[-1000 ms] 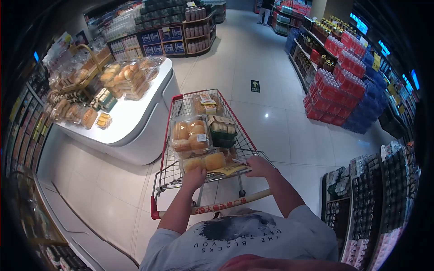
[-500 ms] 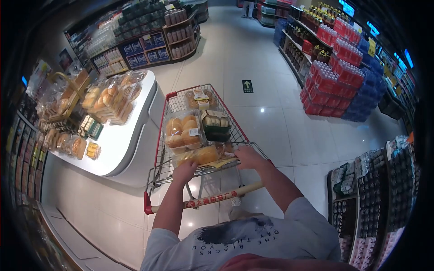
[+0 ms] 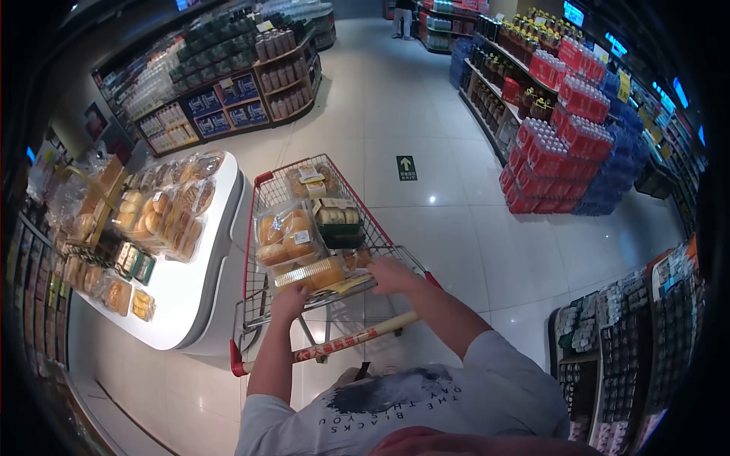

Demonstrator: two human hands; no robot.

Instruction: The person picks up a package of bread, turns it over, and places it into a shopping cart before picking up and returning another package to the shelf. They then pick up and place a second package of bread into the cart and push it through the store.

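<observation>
A shopping cart (image 3: 374,208) with red edging stands in front of me, carrying packaged bakery goods. My left hand (image 3: 289,303) is closed at the near edge of a clear box of yellow cake (image 3: 318,271). At the basket's near right corner, my right hand (image 3: 391,275) has its fingers curled beside a small bread package (image 3: 356,261); what they grip is hidden. Farther in lie a clear box of round buns (image 3: 285,232), a green-bottomed pastry box (image 3: 338,216) and another bakery pack (image 3: 312,181). The cart handle (image 3: 354,337) crosses below my forearms, untouched by either hand.
A white bakery counter (image 3: 199,304) with packaged bread runs close along the cart's left side. Red drink packs (image 3: 551,163) are stacked at right. Drink shelves (image 3: 283,83) stand ahead left. A green arrow sign (image 3: 406,168) marks the aisle floor; a person's legs (image 3: 402,24) show far ahead.
The cart, both hands and the bread counter have shifted left and slightly down in view. The floor sign sits lower and nearer. Both hands keep their places at the basket's near end.
</observation>
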